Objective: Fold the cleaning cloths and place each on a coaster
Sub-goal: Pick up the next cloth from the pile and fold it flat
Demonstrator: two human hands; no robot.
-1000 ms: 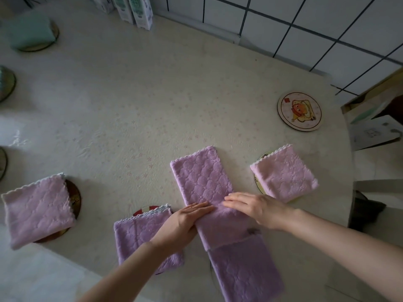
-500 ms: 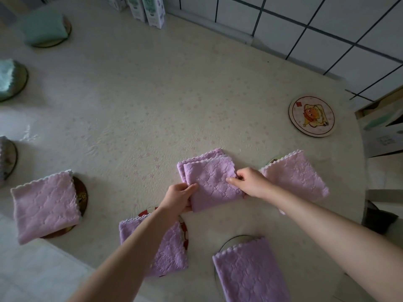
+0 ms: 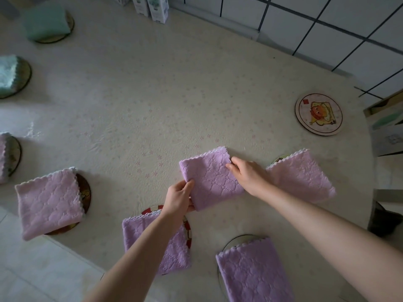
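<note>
Left hand (image 3: 180, 199) grips the folded purple cloth (image 3: 209, 182) at its 7 o'clock corner; right hand (image 3: 247, 174) pinches its 2 o'clock edge. A second ago: a long strip under flat palms. Now: doubled into a square on the table (image 3: 152, 94). Folding looks done. Bare coaster (image 3: 318, 114) waits at 2 o'clock, well apart.

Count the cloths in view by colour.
Purple cloths: 6 (one cut off at the left edge)
Green cloths: 2
Total: 8
</note>
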